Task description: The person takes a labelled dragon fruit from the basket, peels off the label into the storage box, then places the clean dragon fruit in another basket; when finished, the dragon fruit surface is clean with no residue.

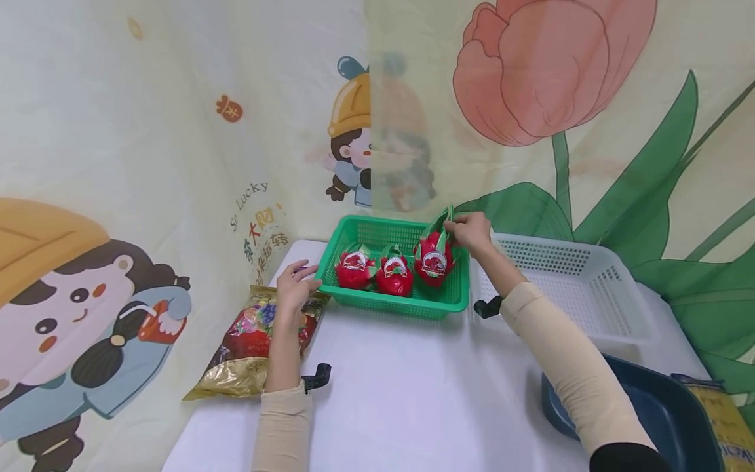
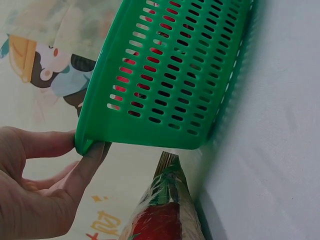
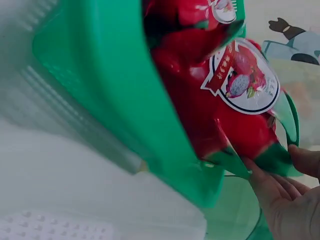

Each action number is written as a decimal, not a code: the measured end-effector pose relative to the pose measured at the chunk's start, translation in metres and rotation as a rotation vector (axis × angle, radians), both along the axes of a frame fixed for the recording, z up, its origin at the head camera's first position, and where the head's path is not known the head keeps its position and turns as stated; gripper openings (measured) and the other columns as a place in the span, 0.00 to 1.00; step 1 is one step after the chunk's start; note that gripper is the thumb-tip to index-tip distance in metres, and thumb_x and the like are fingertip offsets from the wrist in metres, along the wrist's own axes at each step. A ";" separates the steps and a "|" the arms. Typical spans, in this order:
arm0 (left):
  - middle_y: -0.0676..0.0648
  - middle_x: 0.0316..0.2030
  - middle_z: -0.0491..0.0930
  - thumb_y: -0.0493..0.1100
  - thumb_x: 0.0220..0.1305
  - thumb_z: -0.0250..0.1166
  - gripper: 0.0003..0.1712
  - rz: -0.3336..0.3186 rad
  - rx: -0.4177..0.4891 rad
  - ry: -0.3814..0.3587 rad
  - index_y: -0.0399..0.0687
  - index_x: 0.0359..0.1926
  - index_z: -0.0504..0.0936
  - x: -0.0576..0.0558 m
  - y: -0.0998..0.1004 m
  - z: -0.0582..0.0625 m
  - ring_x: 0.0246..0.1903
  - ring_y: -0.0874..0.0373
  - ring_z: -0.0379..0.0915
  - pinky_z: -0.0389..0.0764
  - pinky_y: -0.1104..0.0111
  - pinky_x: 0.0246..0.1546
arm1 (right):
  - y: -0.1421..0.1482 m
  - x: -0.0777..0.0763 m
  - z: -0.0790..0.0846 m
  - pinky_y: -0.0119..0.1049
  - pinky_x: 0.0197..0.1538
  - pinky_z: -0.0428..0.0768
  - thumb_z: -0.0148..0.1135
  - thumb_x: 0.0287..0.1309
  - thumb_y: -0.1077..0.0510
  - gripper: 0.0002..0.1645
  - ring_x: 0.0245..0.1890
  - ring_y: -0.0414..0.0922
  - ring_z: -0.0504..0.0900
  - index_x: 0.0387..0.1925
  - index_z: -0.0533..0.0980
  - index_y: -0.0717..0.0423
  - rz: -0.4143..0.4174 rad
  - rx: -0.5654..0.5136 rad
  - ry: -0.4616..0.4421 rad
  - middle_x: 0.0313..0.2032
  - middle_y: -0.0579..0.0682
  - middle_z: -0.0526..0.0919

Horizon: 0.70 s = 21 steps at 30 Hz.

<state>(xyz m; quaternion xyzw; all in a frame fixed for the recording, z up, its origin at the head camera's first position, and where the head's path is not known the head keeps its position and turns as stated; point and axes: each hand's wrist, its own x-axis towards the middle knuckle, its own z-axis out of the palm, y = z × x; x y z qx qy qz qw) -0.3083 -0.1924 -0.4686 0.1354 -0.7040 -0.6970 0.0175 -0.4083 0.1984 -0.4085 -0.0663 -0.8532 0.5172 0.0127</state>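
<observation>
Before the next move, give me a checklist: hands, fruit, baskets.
1. Right fingers on rightmost dragon fruit: ok, they pinch its leaves.
2. Left fingers on green basket: ok, they pinch a rim corner.
3. Left dragon fruit and middle dragon fruit in green basket: ok.
4. Rightmost dragon fruit clear of green basket: not ok, within its outline in the head view.
5. Its bottom off the basket floor: cannot tell.
6. White basket not touching green basket: cannot tell.

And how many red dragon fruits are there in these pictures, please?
3, all in the green basket: the left dragon fruit, the middle dragon fruit, and the right dragon fruit, whose leaves the right hand pinches. None seems hidden.
</observation>
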 end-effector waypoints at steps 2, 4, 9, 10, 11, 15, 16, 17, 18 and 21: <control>0.37 0.68 0.76 0.27 0.69 0.63 0.37 -0.001 0.015 0.005 0.42 0.76 0.65 0.000 0.000 0.001 0.62 0.41 0.77 0.85 0.73 0.47 | -0.002 0.001 0.005 0.48 0.56 0.86 0.65 0.73 0.50 0.29 0.41 0.54 0.91 0.64 0.78 0.67 -0.024 0.006 0.021 0.56 0.65 0.82; 0.37 0.67 0.76 0.27 0.69 0.64 0.37 0.003 0.021 0.002 0.42 0.76 0.65 0.000 -0.001 0.002 0.62 0.42 0.77 0.85 0.72 0.48 | -0.003 0.003 0.011 0.50 0.58 0.85 0.65 0.73 0.51 0.30 0.41 0.55 0.91 0.66 0.76 0.68 -0.030 -0.017 0.026 0.56 0.66 0.82; 0.38 0.68 0.76 0.28 0.69 0.63 0.38 0.006 0.027 -0.016 0.43 0.77 0.64 0.000 -0.001 0.003 0.61 0.45 0.78 0.84 0.65 0.55 | 0.001 0.010 0.022 0.52 0.64 0.80 0.63 0.74 0.51 0.32 0.36 0.50 0.92 0.68 0.73 0.68 -0.013 -0.079 -0.001 0.61 0.67 0.80; 0.38 0.68 0.76 0.28 0.70 0.63 0.38 0.004 0.029 -0.018 0.43 0.78 0.63 0.001 -0.001 0.003 0.60 0.45 0.78 0.84 0.64 0.56 | 0.002 0.012 0.024 0.51 0.64 0.80 0.63 0.74 0.51 0.32 0.34 0.48 0.92 0.69 0.73 0.68 -0.009 -0.085 -0.002 0.62 0.66 0.80; 0.38 0.68 0.76 0.27 0.69 0.63 0.38 0.002 0.034 -0.017 0.43 0.78 0.63 0.001 -0.002 0.003 0.60 0.45 0.78 0.84 0.64 0.57 | 0.003 0.014 0.026 0.51 0.64 0.80 0.63 0.74 0.51 0.32 0.33 0.46 0.92 0.69 0.73 0.68 -0.006 -0.094 -0.004 0.62 0.66 0.79; 0.38 0.68 0.76 0.27 0.69 0.63 0.39 -0.004 0.025 -0.021 0.44 0.78 0.63 0.000 -0.001 0.003 0.58 0.46 0.79 0.85 0.69 0.51 | 0.006 0.025 0.033 0.49 0.58 0.85 0.62 0.75 0.50 0.31 0.31 0.42 0.91 0.67 0.74 0.69 0.017 -0.106 -0.006 0.59 0.66 0.81; 0.39 0.67 0.77 0.27 0.69 0.63 0.39 0.000 0.021 -0.023 0.44 0.78 0.63 0.000 -0.001 0.004 0.57 0.46 0.79 0.85 0.71 0.50 | 0.007 0.028 0.035 0.48 0.56 0.85 0.62 0.75 0.50 0.31 0.31 0.42 0.91 0.67 0.75 0.69 0.023 -0.102 -0.007 0.58 0.66 0.81; 0.39 0.67 0.77 0.26 0.69 0.63 0.39 0.004 0.017 -0.022 0.45 0.78 0.64 0.001 0.000 0.004 0.57 0.46 0.79 0.85 0.72 0.48 | 0.008 0.031 0.037 0.47 0.55 0.86 0.62 0.75 0.49 0.31 0.32 0.42 0.91 0.66 0.75 0.69 0.029 -0.098 -0.008 0.56 0.66 0.82; 0.39 0.67 0.77 0.26 0.68 0.63 0.39 0.007 0.011 -0.022 0.44 0.78 0.64 0.001 0.001 0.005 0.57 0.46 0.79 0.85 0.72 0.47 | 0.009 0.035 0.039 0.47 0.55 0.86 0.62 0.75 0.49 0.31 0.32 0.43 0.91 0.66 0.76 0.68 0.037 -0.093 -0.009 0.54 0.65 0.83; 0.38 0.67 0.77 0.26 0.68 0.63 0.39 0.021 0.001 -0.019 0.44 0.77 0.65 0.000 0.002 0.005 0.56 0.48 0.79 0.85 0.70 0.49 | 0.014 0.046 0.044 0.47 0.56 0.85 0.63 0.74 0.47 0.31 0.33 0.43 0.91 0.66 0.76 0.67 0.049 -0.093 -0.027 0.52 0.64 0.85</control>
